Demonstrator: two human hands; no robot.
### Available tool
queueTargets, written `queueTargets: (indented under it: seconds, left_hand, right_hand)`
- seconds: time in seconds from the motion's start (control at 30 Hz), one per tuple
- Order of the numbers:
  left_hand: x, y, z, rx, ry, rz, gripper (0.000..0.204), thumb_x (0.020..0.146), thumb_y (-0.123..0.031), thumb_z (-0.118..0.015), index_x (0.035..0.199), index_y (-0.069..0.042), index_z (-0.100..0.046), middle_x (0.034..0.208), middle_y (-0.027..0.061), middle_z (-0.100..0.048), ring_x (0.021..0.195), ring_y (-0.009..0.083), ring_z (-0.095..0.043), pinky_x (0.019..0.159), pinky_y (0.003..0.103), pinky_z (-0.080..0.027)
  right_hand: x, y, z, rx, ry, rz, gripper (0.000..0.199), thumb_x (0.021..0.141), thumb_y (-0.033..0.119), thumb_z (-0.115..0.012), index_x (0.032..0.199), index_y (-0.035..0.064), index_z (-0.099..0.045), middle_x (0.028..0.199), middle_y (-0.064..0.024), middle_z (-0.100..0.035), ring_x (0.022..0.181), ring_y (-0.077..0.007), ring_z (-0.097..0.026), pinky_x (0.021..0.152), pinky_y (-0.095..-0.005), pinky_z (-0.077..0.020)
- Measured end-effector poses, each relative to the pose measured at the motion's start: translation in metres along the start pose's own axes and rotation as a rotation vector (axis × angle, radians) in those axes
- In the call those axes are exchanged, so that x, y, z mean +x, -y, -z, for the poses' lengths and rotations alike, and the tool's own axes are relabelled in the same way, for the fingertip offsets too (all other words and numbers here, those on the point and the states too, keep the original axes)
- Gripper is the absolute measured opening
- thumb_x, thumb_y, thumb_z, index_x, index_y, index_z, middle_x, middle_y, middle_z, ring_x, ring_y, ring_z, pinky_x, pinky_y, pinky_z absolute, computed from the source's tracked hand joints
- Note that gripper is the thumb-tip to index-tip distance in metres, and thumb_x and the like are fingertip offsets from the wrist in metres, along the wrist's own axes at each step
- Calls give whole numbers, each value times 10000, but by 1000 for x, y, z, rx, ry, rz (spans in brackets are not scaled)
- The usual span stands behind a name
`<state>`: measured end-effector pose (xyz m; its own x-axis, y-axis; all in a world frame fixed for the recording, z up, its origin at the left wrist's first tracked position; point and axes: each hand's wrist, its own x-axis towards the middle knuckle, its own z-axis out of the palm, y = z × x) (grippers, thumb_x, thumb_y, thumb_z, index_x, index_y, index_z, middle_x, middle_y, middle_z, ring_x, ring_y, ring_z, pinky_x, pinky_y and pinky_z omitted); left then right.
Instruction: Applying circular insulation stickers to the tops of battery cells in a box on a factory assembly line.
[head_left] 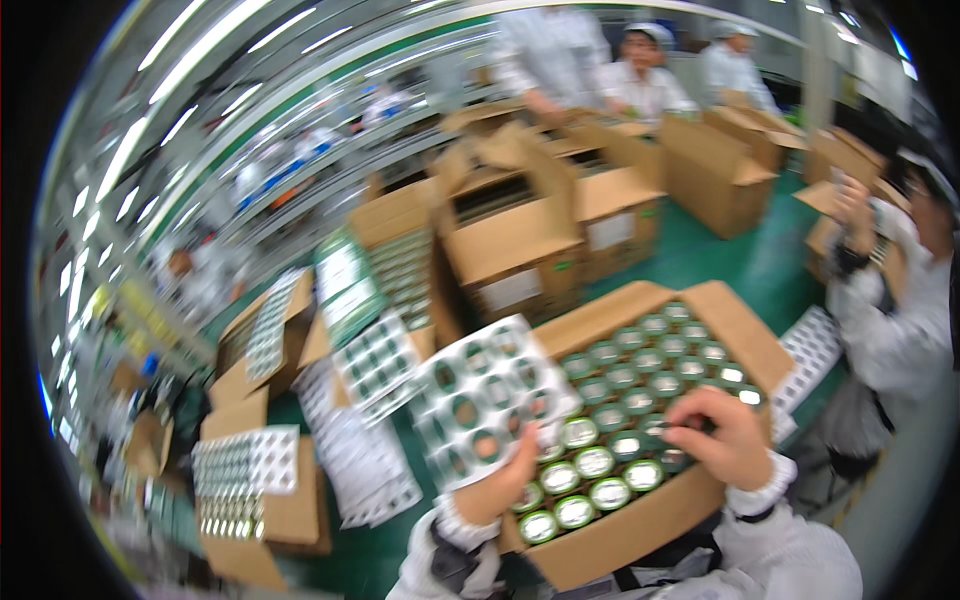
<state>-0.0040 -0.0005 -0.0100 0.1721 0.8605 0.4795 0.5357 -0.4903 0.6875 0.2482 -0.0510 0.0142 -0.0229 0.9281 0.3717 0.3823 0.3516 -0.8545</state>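
Note:
My left hand [505, 482] grips the lower right edge of a white label sheet [447, 402] with rows of round dark green stickers. Some of its circles look bare, with skin showing through. Below and right of it stands an open carton [640, 533] packed with round cans [594, 461] in rows. Nearer cans have bright silver tops with green rims; many farther tops look dark green. Over the right side of the rows, my right hand [730, 445] is pinched, fingertips close to a can top. Whatever is between those fingers is hidden.
More label sheets [365, 465] lie left on the green table [700, 265]. Another carton of cans [290, 500] stands at the lower left. Several open cartons [520, 250] fill the back. A co-worker [890, 290] is at the right; others stand behind the cartons.

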Motion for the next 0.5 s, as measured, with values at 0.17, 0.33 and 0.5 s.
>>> queueTargets:
  seconds: [0.17,0.33,0.5]
  left_hand:
    - [-7,32,-11,374,138,-294,273,902,-167,-421,1111,-29,-526,1059,109,-568,959,208,-561,797,307,-484]
    - [-10,34,-15,1234,-72,-830,326,915,-133,-371,1153,68,-469,1127,115,-536,1019,210,-535,914,282,-427]
    - [2,20,-8,2373,75,-1336,347,938,-185,-361,1122,79,-491,1109,105,-577,1026,221,-536,968,362,-383]
  right_hand:
    - [1,3,-6,-126,-28,213,136,615,-21,-634,720,23,-561,729,-75,-561,703,-214,-509,635,-305,-400]
    - [-9,-7,-1,129,33,-53,140,708,-25,-581,804,19,-490,806,-57,-470,739,-133,-454,679,-235,-362]
    - [-10,-28,4,101,10,-116,131,783,41,-561,872,27,-467,829,-8,-435,757,-79,-411,691,-193,-333]
